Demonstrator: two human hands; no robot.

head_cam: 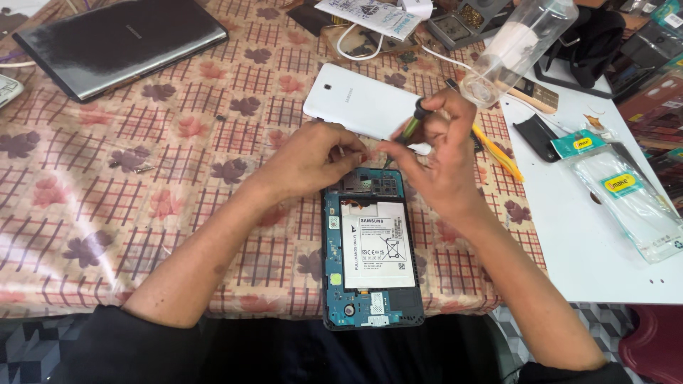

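Observation:
An opened tablet lies face down near the table's front edge, showing its blue circuit board and a white battery. My right hand grips a small green-and-black screwdriver, its tip pointing down at the tablet's top edge. My left hand rests at the same top edge, fingertips pinched together close to the screwdriver tip. What they pinch is too small to tell. The tablet's white back cover lies just behind both hands.
A dark closed laptop sits at the back left on the floral cloth. A white board at the right carries clear plastic packets, a black case and a clear bottle. Cables and clutter fill the back.

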